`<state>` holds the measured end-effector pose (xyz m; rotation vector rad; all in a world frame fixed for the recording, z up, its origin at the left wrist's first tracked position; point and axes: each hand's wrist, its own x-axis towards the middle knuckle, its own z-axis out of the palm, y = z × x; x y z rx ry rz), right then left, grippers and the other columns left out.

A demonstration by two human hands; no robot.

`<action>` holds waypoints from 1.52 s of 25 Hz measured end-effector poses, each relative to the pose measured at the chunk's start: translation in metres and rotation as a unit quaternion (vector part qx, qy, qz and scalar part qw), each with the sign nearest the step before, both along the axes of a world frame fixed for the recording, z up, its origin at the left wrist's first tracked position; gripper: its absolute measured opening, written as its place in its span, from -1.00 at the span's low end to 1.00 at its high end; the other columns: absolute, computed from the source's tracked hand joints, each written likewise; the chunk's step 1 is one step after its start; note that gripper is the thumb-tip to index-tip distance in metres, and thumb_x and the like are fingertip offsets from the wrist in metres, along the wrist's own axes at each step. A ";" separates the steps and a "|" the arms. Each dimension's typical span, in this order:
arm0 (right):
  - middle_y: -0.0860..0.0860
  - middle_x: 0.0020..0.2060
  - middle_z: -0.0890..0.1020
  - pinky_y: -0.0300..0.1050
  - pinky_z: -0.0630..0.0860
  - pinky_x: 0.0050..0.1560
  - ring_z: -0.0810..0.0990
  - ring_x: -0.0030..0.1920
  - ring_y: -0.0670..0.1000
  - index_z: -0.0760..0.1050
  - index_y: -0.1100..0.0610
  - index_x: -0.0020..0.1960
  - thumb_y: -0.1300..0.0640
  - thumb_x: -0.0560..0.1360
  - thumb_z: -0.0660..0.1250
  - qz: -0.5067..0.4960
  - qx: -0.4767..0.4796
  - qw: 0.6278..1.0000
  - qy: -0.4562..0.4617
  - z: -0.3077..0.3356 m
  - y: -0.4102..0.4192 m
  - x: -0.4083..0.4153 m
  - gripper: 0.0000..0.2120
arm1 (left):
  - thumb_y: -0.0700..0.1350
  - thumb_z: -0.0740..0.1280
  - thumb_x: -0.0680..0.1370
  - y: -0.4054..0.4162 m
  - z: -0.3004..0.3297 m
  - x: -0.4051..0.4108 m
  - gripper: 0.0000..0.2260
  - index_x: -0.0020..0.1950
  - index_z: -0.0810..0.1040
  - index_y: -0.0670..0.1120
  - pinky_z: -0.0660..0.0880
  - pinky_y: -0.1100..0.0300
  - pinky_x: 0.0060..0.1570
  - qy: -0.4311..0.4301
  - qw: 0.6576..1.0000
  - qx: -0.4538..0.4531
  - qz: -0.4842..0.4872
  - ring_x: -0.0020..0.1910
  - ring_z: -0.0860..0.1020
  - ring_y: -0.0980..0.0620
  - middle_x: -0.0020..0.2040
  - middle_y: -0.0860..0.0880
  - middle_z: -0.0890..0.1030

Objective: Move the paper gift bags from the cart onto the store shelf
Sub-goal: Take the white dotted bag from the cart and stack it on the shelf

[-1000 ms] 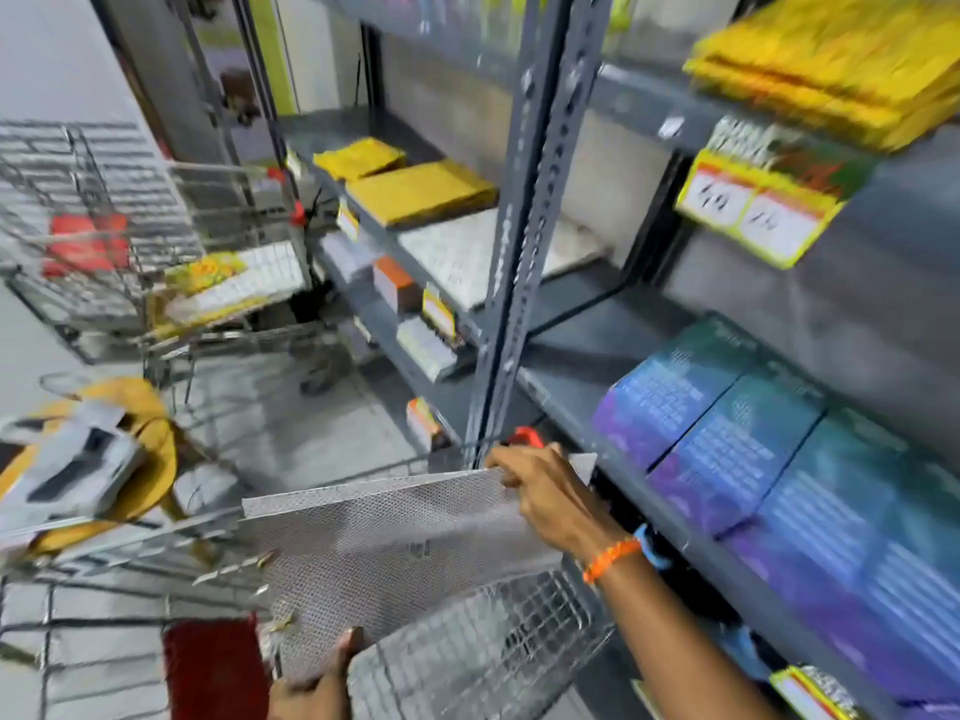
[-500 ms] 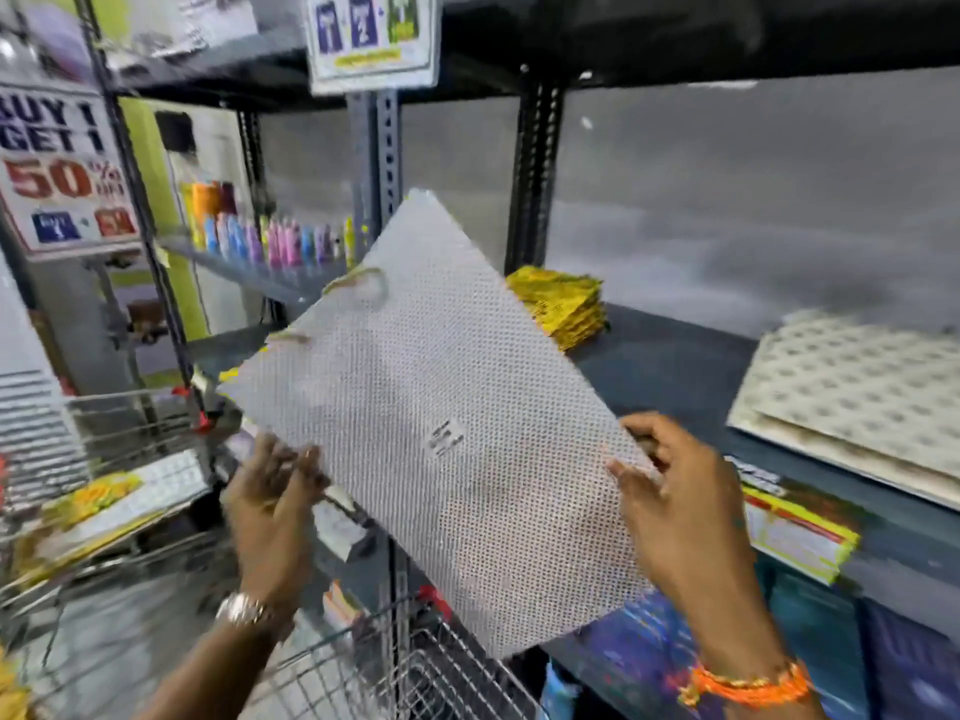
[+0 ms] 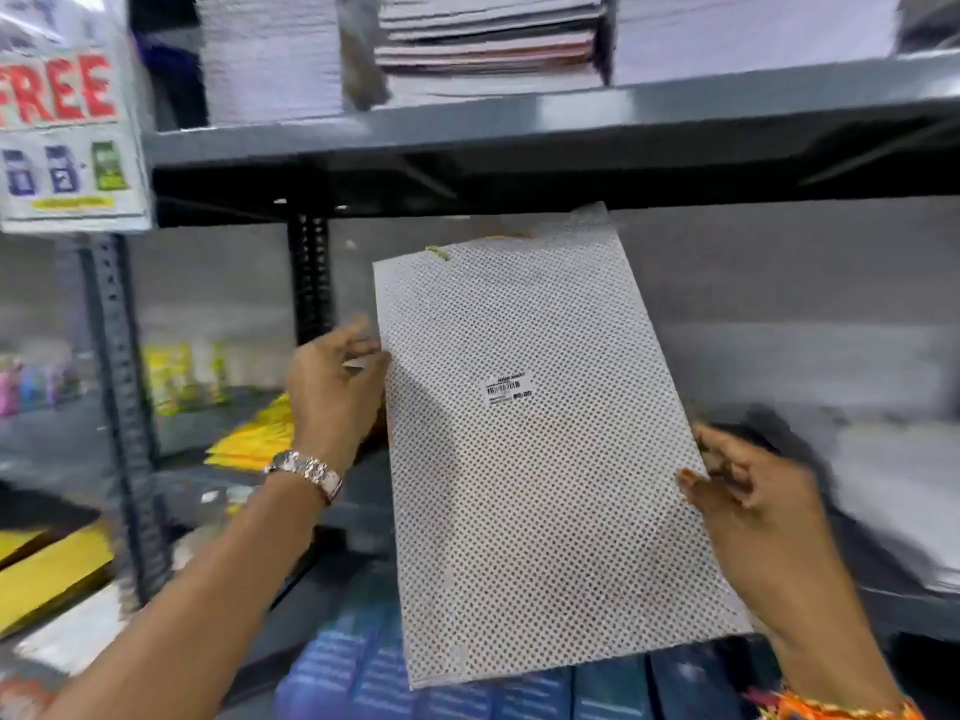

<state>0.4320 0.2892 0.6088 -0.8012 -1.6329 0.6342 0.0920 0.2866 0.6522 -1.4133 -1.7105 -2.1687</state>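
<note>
A flat white paper gift bag [image 3: 540, 485] with small dark dots and a barcode sticker is held upright in front of the grey store shelf [image 3: 519, 122]. Its yellow cord handles show at the top edge. My left hand [image 3: 332, 387], with a watch on the wrist, grips the bag's left edge near the top. My right hand [image 3: 748, 491], with an orange band at the wrist, grips the bag's right edge lower down. The bag's top reaches up close under the upper shelf board. The cart is out of view.
A blurred pile of white dotted bags [image 3: 904, 501] lies on the shelf at the right. Yellow bags [image 3: 254, 439] lie on the shelf at the left. Stacked paper goods [image 3: 488, 39] fill the upper shelf. Blue boxes [image 3: 467, 688] sit below. A "FREE" sign [image 3: 67, 111] hangs at the upper left.
The bag has risen from the cart to shelf height and turned from tilted to nearly upright. My left hand moved up its left edge. The view swung upward.
</note>
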 end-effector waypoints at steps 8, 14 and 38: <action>-0.19 -0.23 0.76 -0.46 0.55 -0.26 0.72 -0.19 -0.25 0.73 -0.16 -0.20 0.54 0.51 0.26 -0.137 -0.037 0.989 0.046 0.021 0.053 0.210 -0.39 | -0.17 0.51 0.30 0.117 0.010 0.217 -0.62 0.05 0.58 0.15 0.62 0.32 -0.25 0.110 0.954 -0.134 -0.244 -0.18 0.69 0.21 -0.12 0.07 0.73; 0.08 -0.15 0.75 -0.31 0.54 -0.22 0.70 -0.18 0.00 0.70 0.17 -0.11 0.48 0.52 0.30 -0.262 -0.128 0.957 -0.009 0.031 0.108 0.337 -0.71 | -0.21 0.54 0.33 0.183 0.005 0.357 -0.29 0.42 0.32 -0.11 0.61 0.00 0.08 0.164 0.912 -0.210 -0.311 0.03 0.64 -0.07 0.12 -0.10 0.61; -0.01 0.58 0.23 0.03 0.23 0.54 0.25 0.55 0.07 0.10 0.05 0.60 -0.37 -0.09 0.57 -0.186 -0.305 0.801 -0.480 0.035 0.087 0.367 0.38 | 0.05 0.45 0.45 0.071 -0.058 0.411 -0.35 0.51 0.34 0.06 0.44 0.05 0.34 0.284 0.829 -0.328 -0.352 0.29 0.52 0.04 0.31 0.01 0.55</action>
